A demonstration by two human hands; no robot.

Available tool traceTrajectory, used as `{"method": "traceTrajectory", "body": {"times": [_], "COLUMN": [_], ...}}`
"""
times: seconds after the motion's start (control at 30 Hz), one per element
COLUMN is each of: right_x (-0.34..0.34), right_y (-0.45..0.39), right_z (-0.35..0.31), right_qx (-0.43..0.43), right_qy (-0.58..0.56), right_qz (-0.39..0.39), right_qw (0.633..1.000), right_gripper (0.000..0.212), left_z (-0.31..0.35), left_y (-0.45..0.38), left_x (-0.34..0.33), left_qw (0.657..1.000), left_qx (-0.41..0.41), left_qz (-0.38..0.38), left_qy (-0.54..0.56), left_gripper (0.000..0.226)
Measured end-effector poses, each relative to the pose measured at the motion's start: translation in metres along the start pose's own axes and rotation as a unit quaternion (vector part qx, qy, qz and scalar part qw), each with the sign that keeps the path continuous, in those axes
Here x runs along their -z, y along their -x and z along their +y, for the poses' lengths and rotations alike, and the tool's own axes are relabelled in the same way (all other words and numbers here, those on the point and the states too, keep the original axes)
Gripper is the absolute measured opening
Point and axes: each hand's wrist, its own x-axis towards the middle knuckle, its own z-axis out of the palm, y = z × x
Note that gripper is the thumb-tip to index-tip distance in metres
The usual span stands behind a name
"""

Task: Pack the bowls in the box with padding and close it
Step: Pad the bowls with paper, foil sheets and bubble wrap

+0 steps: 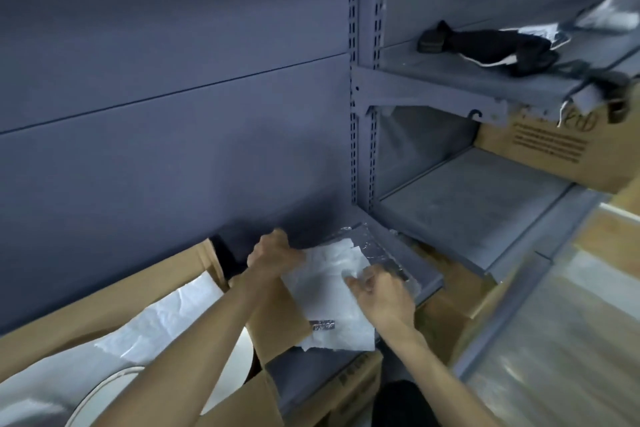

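On the lowest grey shelf (408, 263), both hands work a white padding sheet (332, 298). Left hand (273, 256) at the sheet's far left corner, fingers curled round the edge, gripping it. Right hand (381, 291) at the sheet's right side, fingers bent and pinching the sheet near a crinkled clear plastic wrap (367, 246) that lies just behind it against the shelf upright. Small silvery strip (323, 325) lies on the near part of the sheet.

Open cardboard box (277, 315) stands to the left, below the left forearm; its flaps stand up, one flap partly under the sheet. Inside the box: more white padding (166, 322) along the far wall, and white bowls (107, 392) showing as curved rims at the bottom left and under the left arm. How many bowls, cannot tell.

Blue-grey wall panel (173, 80) fills the upper left. Upper shelf at right carries a black strap-like item (491, 45) and crumpled plastic. Middle shelf holds a printed cardboard carton (540, 146) at its right end. Another printed carton (353, 381) sits under the lowest shelf, near bottom centre.
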Motion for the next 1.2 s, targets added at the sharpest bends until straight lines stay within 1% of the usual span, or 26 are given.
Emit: {"method": "traceTrajectory", "body": {"times": [0.07,0.13,0.17,0.23,0.3,0.4,0.5,0.53,0.57,0.6,0.63,0.67,0.73,0.8,0.83,0.9,0.97,1.03,1.07,1.1,1.13,1.17,1.2], "right_x": [-0.007,-0.013,-0.016,-0.019,-0.021,-0.021,-0.015,-0.012,-0.009,-0.005,-0.001,0.003,0.014,0.028,0.036,0.054,0.07,0.077,0.075,0.072,0.066,0.059,0.049], "right_y": [-0.002,-0.003,-0.003,-0.002,-0.003,-0.004,-0.004,-0.004,-0.003,-0.001,0.002,0.005,0.013,0.023,0.03,0.045,0.062,0.077,0.084,0.09,0.096,0.101,0.106], "right_z": [-0.003,-0.005,-0.007,-0.008,-0.007,-0.007,-0.012,-0.014,-0.016,-0.019,-0.023,-0.028,-0.04,-0.058,-0.067,-0.089,-0.113,-0.137,-0.149,-0.16,-0.17,-0.178,-0.185], "right_qx": [-0.011,-0.02,-0.021,-0.025,-0.027,-0.024,-0.02,-0.016,-0.008,0.001,0.009,0.018,0.047,0.09,0.115,0.186,0.28,0.373,0.413,0.442,0.455,0.454,0.446], "right_qy": [0.022,0.056,0.066,0.05,0.005,-0.041,-0.089,-0.106,-0.12,-0.132,-0.145,-0.159,-0.203,-0.268,-0.305,-0.357,-0.33,-0.244,-0.207,-0.188,-0.189,-0.204,-0.219], "right_qz": [-0.034,-0.054,-0.053,-0.045,-0.028,0.021,0.036,0.035,0.034,0.034,0.04,0.05,0.079,0.106,0.118,0.139,0.147,0.133,0.111,0.072,0.017,-0.047,-0.107], "right_qw": [0.999,0.997,0.996,0.997,0.999,0.999,0.995,0.994,0.992,0.991,0.989,0.986,0.975,0.953,0.938,0.905,0.889,0.885,0.88,0.874,0.87,0.866,0.861], "right_gripper": [0.062,0.079,0.084,0.089,0.082,0.06,0.047,0.045,0.046,0.051,0.059,0.066,0.08,0.088,0.09,0.092,0.091,0.09,0.09,0.087,0.08,0.067,0.048], "left_z": [0.001,0.0,-0.002,-0.003,-0.003,0.0,0.003,0.004,0.005,0.005,0.004,0.005,0.007,0.007,0.006,-0.002,-0.017,-0.035,-0.044,-0.055,-0.066,-0.077,-0.09], "left_y": [0.001,0.001,0.001,0.001,-0.001,0.0,0.008,0.013,0.02,0.028,0.036,0.044,0.062,0.082,0.091,0.111,0.133,0.158,0.17,0.182,0.192,0.202,0.212], "left_x": [-0.01,-0.019,-0.022,-0.025,-0.023,-0.01,0.007,0.013,0.021,0.03,0.04,0.05,0.071,0.093,0.104,0.124,0.142,0.156,0.161,0.164,0.167,0.169,0.171], "left_qw": [0.997,0.994,0.993,0.995,0.998,0.993,0.976,0.966,0.956,0.945,0.936,0.926,0.904,0.885,0.884,0.891,0.899,0.906,0.91,0.915,0.918,0.921,0.924], "left_qx": [0.029,0.047,0.052,0.043,0.016,-0.02,-0.086,-0.109,-0.134,-0.155,-0.175,-0.193,-0.224,-0.255,-0.273,-0.314,-0.342,-0.351,-0.348,-0.343,-0.338,-0.33,-0.319], "left_qz": [-0.037,-0.048,-0.037,0.004,0.048,0.081,0.088,0.096,0.106,0.117,0.124,0.131,0.148,0.167,0.176,0.195,0.205,0.208,0.205,0.199,0.198,0.203,0.209], "left_qy": [-0.053,-0.087,-0.097,-0.089,-0.035,0.085,0.181,0.212,0.239,0.262,0.28,0.296,0.333,0.352,0.336,0.265,0.181,0.113,0.091,0.076,0.064,0.051,0.038], "left_gripper": [0.069,0.075,0.073,0.06,0.05,0.04,0.008,0.015,0.027,0.033,0.03,0.021,0.008,0.008,0.007,0.009,0.009,0.011,0.012,0.011,0.009,0.006,0.003]}}
